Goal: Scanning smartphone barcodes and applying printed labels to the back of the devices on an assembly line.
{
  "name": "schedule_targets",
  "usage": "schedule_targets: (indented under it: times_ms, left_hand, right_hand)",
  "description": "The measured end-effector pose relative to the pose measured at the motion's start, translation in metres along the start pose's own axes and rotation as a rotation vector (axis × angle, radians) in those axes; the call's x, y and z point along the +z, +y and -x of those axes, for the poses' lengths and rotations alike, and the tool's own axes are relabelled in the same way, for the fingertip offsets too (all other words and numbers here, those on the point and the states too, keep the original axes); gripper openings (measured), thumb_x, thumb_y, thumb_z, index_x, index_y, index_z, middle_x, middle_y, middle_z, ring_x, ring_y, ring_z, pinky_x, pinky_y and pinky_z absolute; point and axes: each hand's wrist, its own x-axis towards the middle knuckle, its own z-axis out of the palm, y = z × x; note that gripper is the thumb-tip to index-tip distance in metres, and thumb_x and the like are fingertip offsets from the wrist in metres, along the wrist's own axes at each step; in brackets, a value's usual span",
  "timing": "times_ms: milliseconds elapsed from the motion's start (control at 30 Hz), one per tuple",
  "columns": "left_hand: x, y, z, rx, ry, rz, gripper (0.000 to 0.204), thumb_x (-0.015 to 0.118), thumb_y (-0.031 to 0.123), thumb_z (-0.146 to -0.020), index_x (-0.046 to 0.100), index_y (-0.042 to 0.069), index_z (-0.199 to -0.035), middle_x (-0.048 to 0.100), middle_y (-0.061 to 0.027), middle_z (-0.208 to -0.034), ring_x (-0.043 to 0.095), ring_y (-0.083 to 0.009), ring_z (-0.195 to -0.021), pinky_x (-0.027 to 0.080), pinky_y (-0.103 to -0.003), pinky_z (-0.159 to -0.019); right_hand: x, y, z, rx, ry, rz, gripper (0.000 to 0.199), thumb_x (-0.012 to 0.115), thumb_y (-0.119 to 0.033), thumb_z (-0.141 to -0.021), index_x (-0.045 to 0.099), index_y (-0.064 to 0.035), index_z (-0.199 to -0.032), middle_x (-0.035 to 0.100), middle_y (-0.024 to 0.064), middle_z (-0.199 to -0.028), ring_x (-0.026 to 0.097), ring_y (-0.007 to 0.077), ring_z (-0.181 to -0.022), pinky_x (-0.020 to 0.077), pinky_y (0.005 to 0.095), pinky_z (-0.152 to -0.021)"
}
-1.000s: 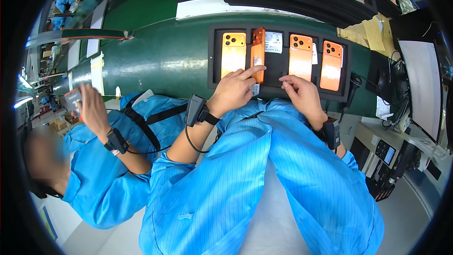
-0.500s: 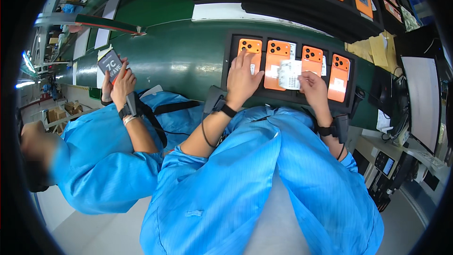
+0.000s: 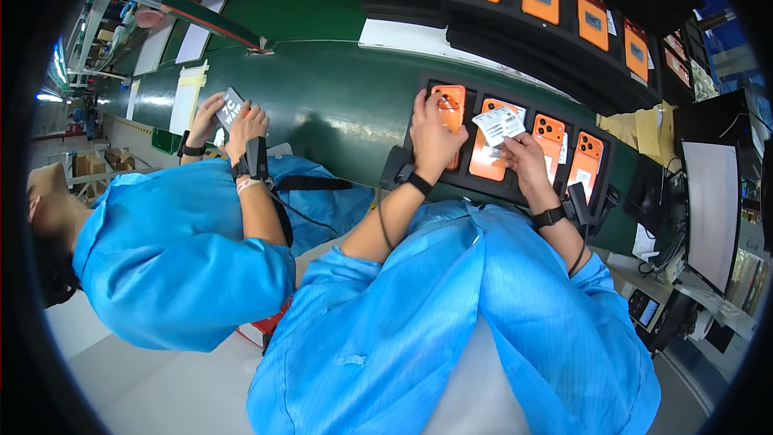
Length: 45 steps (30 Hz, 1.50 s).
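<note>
My left hand (image 3: 436, 137) is at the leftmost orange phone (image 3: 454, 114), fingers along one edge and thumb at the other. The phone lies back up in a black tray (image 3: 609, 167). In my right hand (image 3: 528, 163), pinched between thumb and fingers, are white printed labels (image 3: 500, 123), slightly fanned. They hover over the second orange phone (image 3: 485, 157) and cover part of it. Further right in the same tray lie a third orange phone (image 3: 549, 130) and a fourth orange phone (image 3: 587, 159), camera ends away from me. White slips show beside some phones.
Behind the tray, black trays (image 3: 555, 36) hold several more orange phones. To my left a co-worker (image 3: 181, 250) in blue holds a dark grey card-like item (image 3: 232, 108). A monitor (image 3: 711, 213) stands at the right, near yellow paper (image 3: 646, 130). The tabletop (image 3: 338, 97) is green.
The view has shifted, so the tray sits further right and lower. My left fingers have moved to the phone's edges. The labels in my right hand have turned and fanned out.
</note>
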Motion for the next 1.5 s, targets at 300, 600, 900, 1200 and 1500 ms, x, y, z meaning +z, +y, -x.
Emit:
schedule_targets:
  times_ms: [300, 600, 900, 1200, 1500]
  left_hand:
    - [-0.046, -0.026, 0.010, -0.234, 0.062, 0.406, 0.063, 0.076, 0.004, -0.071, 0.048, 0.009, -0.128, 0.035, -0.0153, -0.143, 0.053, -0.0231, -0.111, 0.050, -0.034, -0.088]
    - [-0.058, -0.012, 0.010, -0.061, -0.013, 0.250, 0.057, 0.075, 0.005, -0.071, 0.052, 0.009, -0.122, 0.039, -0.0137, -0.141, 0.053, -0.0228, -0.115, 0.050, -0.033, -0.085]
    - [0.004, 0.006, -0.003, 0.169, -0.088, -0.328, 0.051, 0.074, 0.016, -0.069, 0.053, 0.006, -0.114, 0.045, -0.0151, -0.135, 0.044, -0.0372, -0.121, 0.040, -0.046, -0.094]
    - [-0.027, -0.055, 0.027, -0.199, -0.069, -0.096, 0.043, 0.062, 0.019, -0.086, 0.055, -0.004, -0.122, 0.064, -0.0287, -0.103, 0.064, -0.0414, -0.095, 0.050, -0.045, -0.082]
    - [-0.079, 0.054, -0.012, -0.090, 0.091, 0.057, 0.035, 0.063, 0.006, -0.085, 0.060, -0.006, -0.117, 0.070, -0.0222, -0.102, 0.070, -0.0258, -0.092, 0.052, -0.034, -0.081]
  right_hand:
    - [0.102, 0.038, -0.035, 0.160, -0.032, -0.259, 0.024, 0.058, -0.015, -0.095, 0.054, 0.0031, -0.111, 0.065, 0.0167, -0.107, 0.067, 0.0241, -0.091, 0.0565, 0.0335, -0.080]
    - [0.101, 0.006, -0.034, 0.409, -0.156, -0.021, 0.035, 0.053, -0.033, -0.098, 0.058, 0.0002, -0.110, 0.068, 0.0153, -0.105, 0.065, 0.0162, -0.079, 0.0547, 0.0275, -0.068]
    - [-0.113, -0.004, 0.068, -0.326, 0.371, 0.547, 0.018, 0.058, -0.015, -0.095, 0.061, -0.0008, -0.105, 0.066, 0.0034, -0.090, 0.055, 0.0073, -0.073, 0.0447, 0.0220, -0.059]
    - [-0.218, 0.035, 0.088, -0.182, 0.758, 1.091, 0.040, 0.058, -0.031, -0.092, 0.059, 0.0024, -0.115, 0.066, 0.0280, -0.096, 0.063, 0.0450, -0.091, 0.0500, 0.0472, -0.078]
    - [-0.193, -0.085, 0.139, -0.429, 0.846, 0.739, 0.030, 0.065, -0.014, -0.086, 0.063, 0.0043, -0.110, 0.069, 0.0194, -0.090, 0.066, 0.0234, -0.082, 0.0500, 0.0342, -0.076]
